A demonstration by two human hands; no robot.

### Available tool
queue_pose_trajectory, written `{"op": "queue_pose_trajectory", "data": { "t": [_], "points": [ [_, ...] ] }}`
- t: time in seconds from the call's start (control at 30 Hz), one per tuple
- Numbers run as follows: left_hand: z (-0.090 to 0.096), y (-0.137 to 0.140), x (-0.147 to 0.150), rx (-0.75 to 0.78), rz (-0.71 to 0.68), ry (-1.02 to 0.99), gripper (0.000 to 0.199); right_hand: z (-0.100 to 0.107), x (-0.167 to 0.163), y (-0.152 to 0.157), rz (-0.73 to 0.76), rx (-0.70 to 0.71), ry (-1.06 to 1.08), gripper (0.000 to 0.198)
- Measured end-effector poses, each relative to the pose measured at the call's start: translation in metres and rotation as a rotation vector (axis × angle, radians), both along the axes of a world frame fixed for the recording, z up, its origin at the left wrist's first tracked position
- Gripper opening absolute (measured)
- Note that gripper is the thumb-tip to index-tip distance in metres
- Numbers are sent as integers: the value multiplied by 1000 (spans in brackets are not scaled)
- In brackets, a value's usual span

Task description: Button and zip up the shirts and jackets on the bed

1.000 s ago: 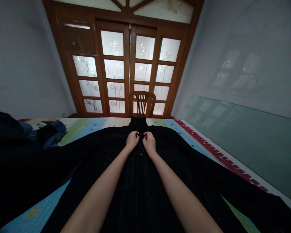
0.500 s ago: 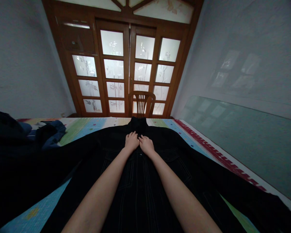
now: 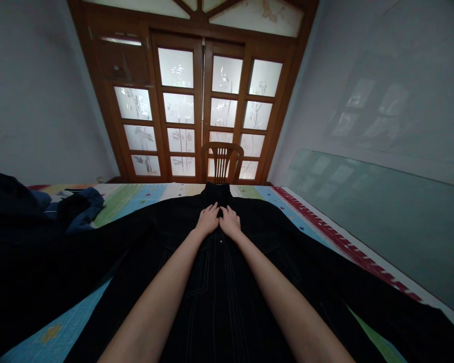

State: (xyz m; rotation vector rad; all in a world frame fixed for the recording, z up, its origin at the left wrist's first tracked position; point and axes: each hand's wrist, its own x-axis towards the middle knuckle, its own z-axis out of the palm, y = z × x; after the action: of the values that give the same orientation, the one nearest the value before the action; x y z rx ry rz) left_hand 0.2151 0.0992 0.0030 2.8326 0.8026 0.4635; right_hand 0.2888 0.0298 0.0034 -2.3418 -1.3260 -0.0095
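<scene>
Pale, plain walls (image 3: 386, 75) are seen on both sides of a room closed at the far end by brown wooden doors (image 3: 199, 111), in which frosted glass panes etched with plant motifs are set. A cloth striped in green, blue, white and yellow, edged in dark red at the right (image 3: 115, 201), is spread beneath the clothing. Laid out flat at its centre is a black, long-sleeved jacket with pale stitching (image 3: 217, 302), its sleeves stretched to either side and its stitched chest pockets faced upward. A glossy, pale green panel (image 3: 382, 217) is set along the right wall, with window light reflected in it. Dark, bunched clothing (image 3: 7, 212) is piled at the left edge, a crumpled piece of blue denim (image 3: 83, 209) beside it. A brown wooden chair with a slatted back (image 3: 222, 146) is placed beyond the jacket's upright black collar (image 3: 217, 190). Just below that collar, the left hand (image 3: 208, 219) and the right hand (image 3: 230, 221) are brought close together on the jacket front, fingers slightly spread; whether fabric is pinched beneath cannot be told. Below them, a small, shiny spot (image 3: 221, 241) is seen on the front strip.
</scene>
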Motion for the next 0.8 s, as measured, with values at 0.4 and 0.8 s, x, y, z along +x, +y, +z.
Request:
{"op": "queue_pose_trajectory", "data": {
  "t": [0.4,0.8],
  "points": [
    [2,-2,2,2,-59,-8,38,0,4,5,-47,45,37,55],
    [-4,11,13,-57,42,38,45,4,0,4,20,72,-20,60]
  ]
}}
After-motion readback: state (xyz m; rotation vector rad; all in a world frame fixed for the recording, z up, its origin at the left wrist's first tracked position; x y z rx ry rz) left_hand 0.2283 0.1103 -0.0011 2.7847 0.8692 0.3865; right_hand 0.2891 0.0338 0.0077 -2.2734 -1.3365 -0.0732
